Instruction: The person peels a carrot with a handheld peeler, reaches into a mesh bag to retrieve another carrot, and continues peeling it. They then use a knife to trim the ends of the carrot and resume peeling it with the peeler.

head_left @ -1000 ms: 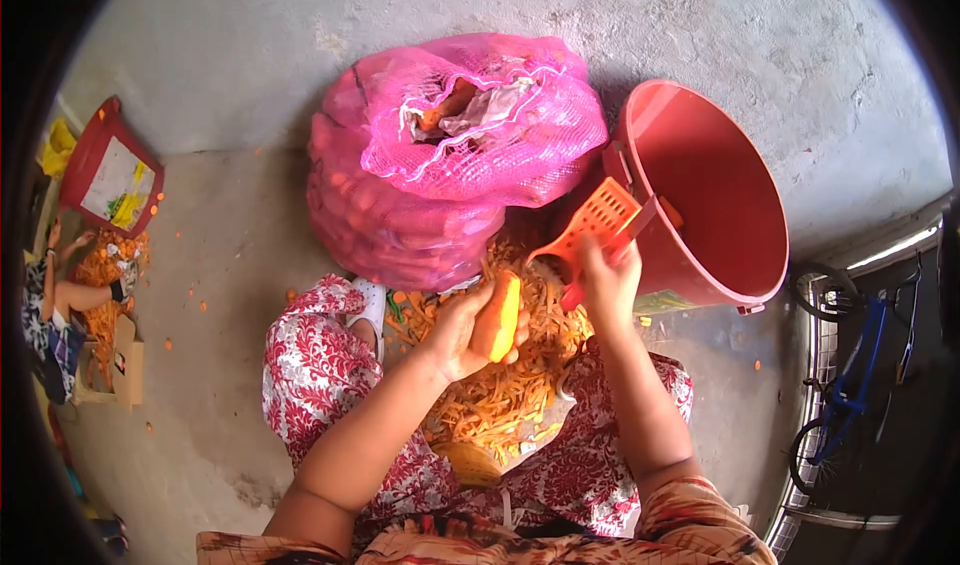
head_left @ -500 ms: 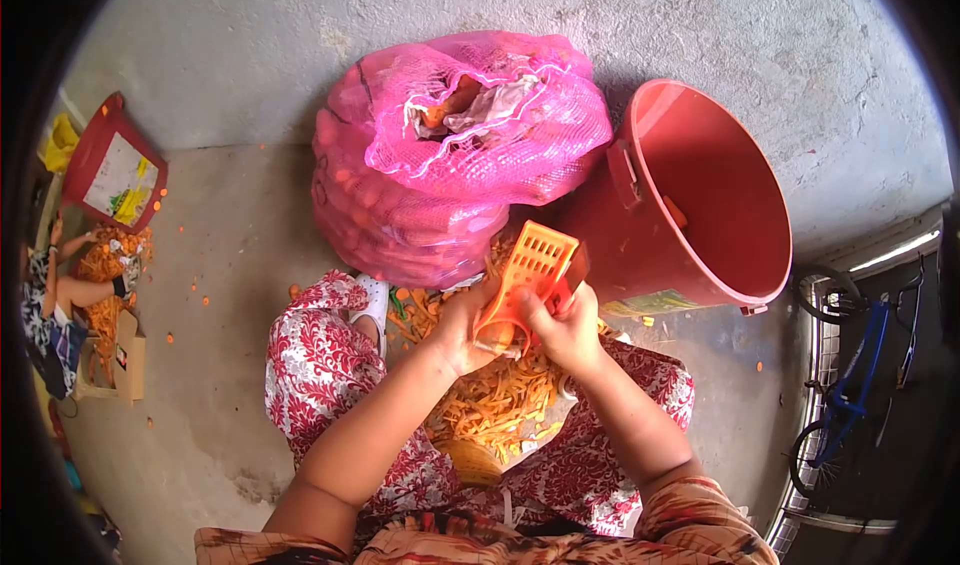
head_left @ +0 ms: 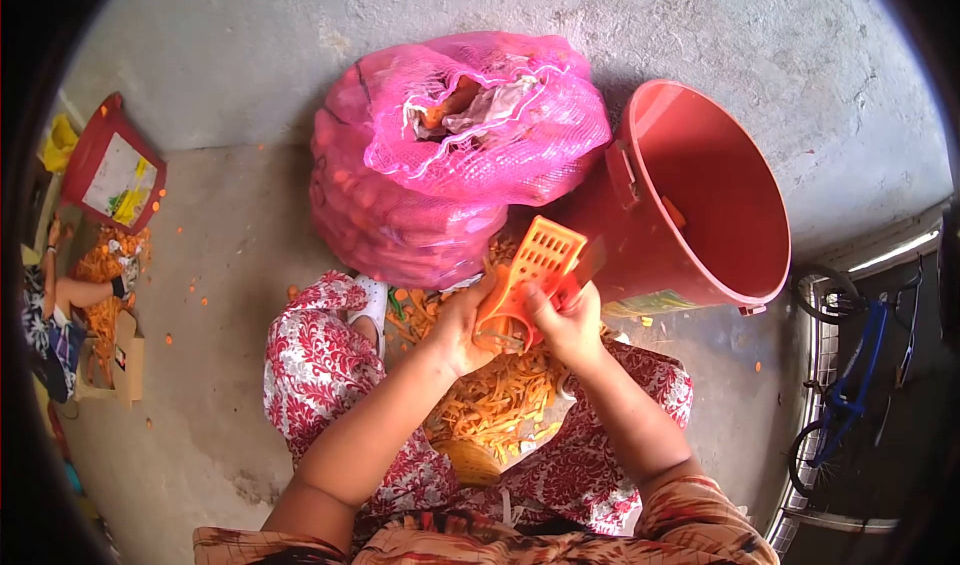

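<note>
My right hand point(head_left: 570, 327) is closed around an orange plastic peeler point(head_left: 540, 260), whose slotted, flat end points away from me. A reddish flat piece like a knife blade point(head_left: 592, 261) shows beside the peeler in the same hand; its kind is hard to make out. My left hand point(head_left: 458, 331) is closed on a carrot point(head_left: 494, 335), mostly covered by its fingers and the peeler. The peeler's blade end lies against the carrot. Below both hands, orange carrot peelings point(head_left: 500, 405) lie heaped between my legs.
A pink mesh sack point(head_left: 410, 215) full of carrots stands ahead against the wall. To its right, a red bucket point(head_left: 705, 195) leans, with a carrot inside. A bicycle point(head_left: 850, 395) is far right. Far left, another person point(head_left: 60, 305) sits by peelings and a red tub point(head_left: 115, 170).
The peeler has shifted slightly right and up, and its tilt has changed a little. Both hands keep their hold, and the sack and bucket stay in place.
</note>
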A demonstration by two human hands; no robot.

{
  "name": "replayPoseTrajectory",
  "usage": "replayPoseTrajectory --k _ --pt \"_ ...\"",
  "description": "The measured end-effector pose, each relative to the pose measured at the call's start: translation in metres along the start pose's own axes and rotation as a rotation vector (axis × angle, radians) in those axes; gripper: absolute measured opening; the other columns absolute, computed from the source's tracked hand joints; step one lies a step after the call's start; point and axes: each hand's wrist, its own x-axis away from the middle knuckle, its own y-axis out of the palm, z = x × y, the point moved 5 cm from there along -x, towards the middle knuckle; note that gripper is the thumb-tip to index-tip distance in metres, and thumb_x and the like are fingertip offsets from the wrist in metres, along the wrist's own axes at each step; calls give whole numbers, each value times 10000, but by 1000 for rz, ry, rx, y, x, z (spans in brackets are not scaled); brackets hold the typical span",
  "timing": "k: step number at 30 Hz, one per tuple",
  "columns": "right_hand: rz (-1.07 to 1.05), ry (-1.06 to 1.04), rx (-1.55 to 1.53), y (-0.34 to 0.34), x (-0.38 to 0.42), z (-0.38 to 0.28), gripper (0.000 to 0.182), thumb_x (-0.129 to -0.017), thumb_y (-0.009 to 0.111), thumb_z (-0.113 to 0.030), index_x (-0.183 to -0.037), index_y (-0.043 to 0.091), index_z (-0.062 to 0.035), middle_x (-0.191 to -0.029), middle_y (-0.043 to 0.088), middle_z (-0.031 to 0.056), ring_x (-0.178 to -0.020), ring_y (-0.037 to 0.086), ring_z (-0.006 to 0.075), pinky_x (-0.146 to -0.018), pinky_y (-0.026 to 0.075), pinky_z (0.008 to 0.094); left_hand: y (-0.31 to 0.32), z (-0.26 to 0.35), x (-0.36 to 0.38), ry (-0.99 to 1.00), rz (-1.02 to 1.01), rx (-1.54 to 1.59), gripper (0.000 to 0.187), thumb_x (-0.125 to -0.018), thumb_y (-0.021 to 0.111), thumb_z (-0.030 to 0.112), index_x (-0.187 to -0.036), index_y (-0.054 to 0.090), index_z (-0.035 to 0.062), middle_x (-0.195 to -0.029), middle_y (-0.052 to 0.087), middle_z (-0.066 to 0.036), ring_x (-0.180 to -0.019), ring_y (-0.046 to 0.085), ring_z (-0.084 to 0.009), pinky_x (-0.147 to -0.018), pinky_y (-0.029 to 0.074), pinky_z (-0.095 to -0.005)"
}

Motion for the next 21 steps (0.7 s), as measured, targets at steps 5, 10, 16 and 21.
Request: replayPoseTrajectory --k 5,10,16,21 --pt "2 -28 76 1 -2 1 230 -803 529 -55 -1014 455 1 -882 557 45 -762 523 74 -667 443 217 7 -1 4 -12 -75 7 317 -842 413 333 -978 510 62 -831 561 -53 -701 549 -146 -499 444 -268" --pt "475 -7 65 -47 -28 19 102 -796 536 -66 -864 474 -22 -723 539 29 -571 482 56 -493 403 195 10 -10 13 -173 69 -73 350 -845 387 406 -981 462 93 -796 473 -42 -693 456 -154 -461 373 -244" --pt "517 -53 42 -55 -28 6 158 -796 555 -106 -892 473 -11 -720 539 17 -563 485 59 -482 399 206 0 -3 10 -88 122 -111 306 -851 355 419 -949 451 146 -792 446 -35 -698 435 -152 -497 371 -271" --pt "83 -2 5 -13 -10 3 248 -795 539 -41 -1016 437 6 -899 554 65 -786 540 99 -672 456 229 6 0 14 -48 144 -177 318 -845 366 412 -959 483 139 -807 464 -34 -713 456 -169 -500 386 -285"
